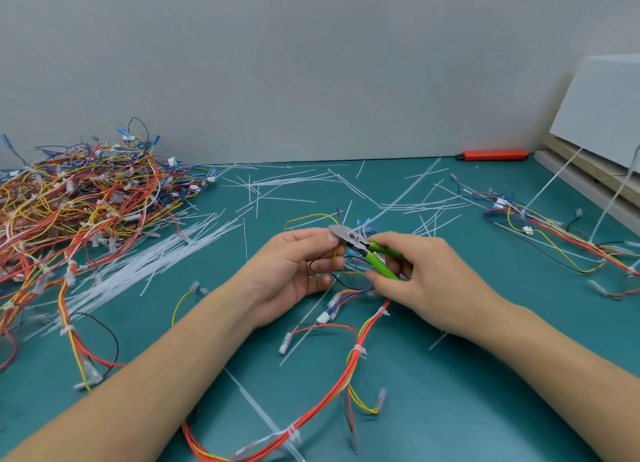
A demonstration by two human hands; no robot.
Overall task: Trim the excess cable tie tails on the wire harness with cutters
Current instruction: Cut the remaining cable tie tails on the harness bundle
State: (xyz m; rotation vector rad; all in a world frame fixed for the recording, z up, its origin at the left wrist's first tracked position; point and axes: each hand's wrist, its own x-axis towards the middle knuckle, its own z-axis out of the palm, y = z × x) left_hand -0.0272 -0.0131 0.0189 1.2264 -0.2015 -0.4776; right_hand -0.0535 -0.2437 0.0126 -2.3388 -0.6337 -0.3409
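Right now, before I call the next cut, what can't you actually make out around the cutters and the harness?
Head view only:
- Cutters: the blade tips lie against the left hand fingertips; whether a tie tail sits between the blades is too small to tell.
- Green handles: partly covered by the right hand.
- Wire harness: its lower loop runs off the bottom edge.
- Harness pile: cut off by the left edge.
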